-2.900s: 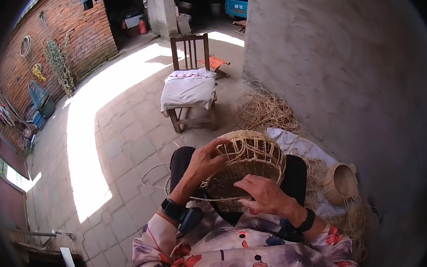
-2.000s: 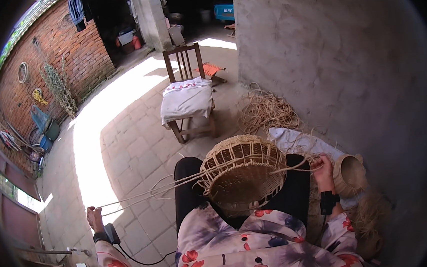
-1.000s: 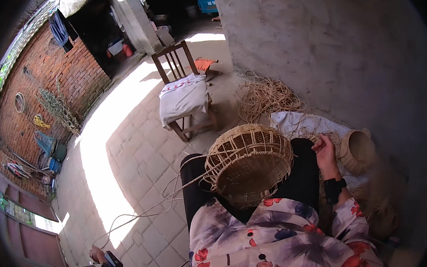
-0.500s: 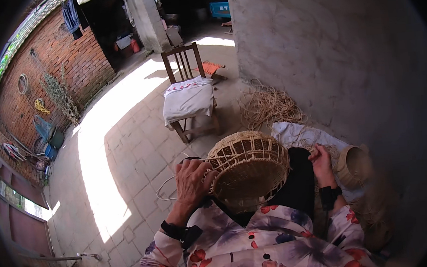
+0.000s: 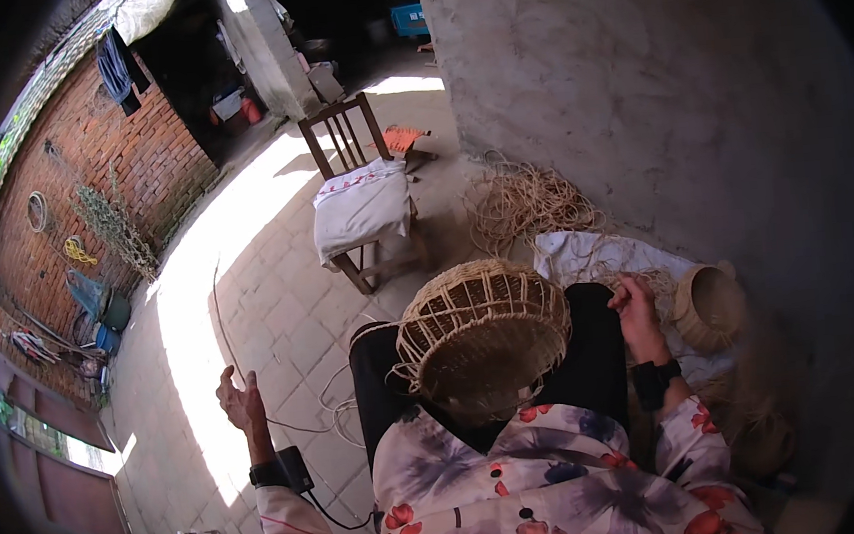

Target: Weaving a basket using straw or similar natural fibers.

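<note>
A round basket (image 5: 492,332) of tan woven strands rests tilted on my lap between dark-trousered knees, its hollow facing me. Loose weaving strands stick out at its left side. Out to the left, over the paving, my left hand (image 5: 243,402) is loosely curled around a long thin strand (image 5: 304,426). That strand runs above the hand and back to loops beside my left knee. My right hand (image 5: 637,313) hovers by my right knee, apart from the basket, its fingers loosely bent and slightly parted. I see nothing in it.
A wooden chair (image 5: 362,207) draped with white cloth stands ahead, a small orange-topped stool (image 5: 404,138) behind it. Tangled strands (image 5: 532,203) lie by the grey wall (image 5: 654,88). Another basket (image 5: 708,305) sits on a white sheet (image 5: 571,251) at right.
My left hand has left the basket's left side and swung out leftward along with the strand. My right hand has stayed near my right knee. The view has shifted slightly.
</note>
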`<state>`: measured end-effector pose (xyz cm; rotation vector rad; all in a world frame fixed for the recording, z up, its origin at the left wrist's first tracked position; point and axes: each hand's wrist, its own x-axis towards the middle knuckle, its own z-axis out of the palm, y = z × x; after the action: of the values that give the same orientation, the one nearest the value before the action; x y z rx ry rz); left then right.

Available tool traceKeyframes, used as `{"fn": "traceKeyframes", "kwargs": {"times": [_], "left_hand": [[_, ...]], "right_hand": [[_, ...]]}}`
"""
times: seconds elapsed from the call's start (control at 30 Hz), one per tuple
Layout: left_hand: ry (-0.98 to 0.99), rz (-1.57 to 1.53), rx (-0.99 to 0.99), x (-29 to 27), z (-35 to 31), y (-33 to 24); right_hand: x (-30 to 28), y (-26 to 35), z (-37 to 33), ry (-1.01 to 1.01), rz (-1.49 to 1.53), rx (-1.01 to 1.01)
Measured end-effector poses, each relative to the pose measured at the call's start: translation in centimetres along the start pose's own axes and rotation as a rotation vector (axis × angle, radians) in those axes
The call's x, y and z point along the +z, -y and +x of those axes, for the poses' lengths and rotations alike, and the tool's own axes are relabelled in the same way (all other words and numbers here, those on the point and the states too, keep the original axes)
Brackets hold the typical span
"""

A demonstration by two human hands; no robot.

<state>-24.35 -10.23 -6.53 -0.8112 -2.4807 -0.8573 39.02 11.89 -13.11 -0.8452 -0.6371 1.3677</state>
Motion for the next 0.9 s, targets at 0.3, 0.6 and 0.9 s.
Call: {"fn": "traceKeyframes", "kwargs": {"times": [0.3,0.6,0.9], "left_hand": [[0.58,-0.581,0.756,-0.2,-8.6,-20.1],[0.753,-0.513,0.902,-2.8,-10.4,-21.9],[0.864,-0.723,0.659,-4.3,-12.6,-21.0]], "right_hand": [[16.9,4.5,-7.1,0.643,-0.939,-0.398],[19.3,3.1,-9.0,0.796,-1.543,-0.905],[18.1,2.5,-10.3,0.866,-1.433,-0.679]]}}
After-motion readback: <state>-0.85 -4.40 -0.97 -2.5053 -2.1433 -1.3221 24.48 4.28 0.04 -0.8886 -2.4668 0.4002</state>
